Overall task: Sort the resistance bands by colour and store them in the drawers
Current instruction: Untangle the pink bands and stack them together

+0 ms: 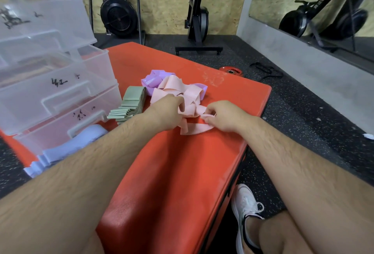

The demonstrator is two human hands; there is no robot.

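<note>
Pink bands [182, 94] tangled at frame centre on red mat [172, 172], overlapping purple bands [151, 79] just behind.

Risk: pulling 1 pink loop likely drags purple along, mixing colours; loose strip may slip off mat's right edge.

Left hand [168, 110] clenched into pink heap; right hand [220, 116] pinching pink strip's end.

Green stack [129, 104] left of centre; blue bands [66, 150] lower left beside drawers [50, 83].
</note>
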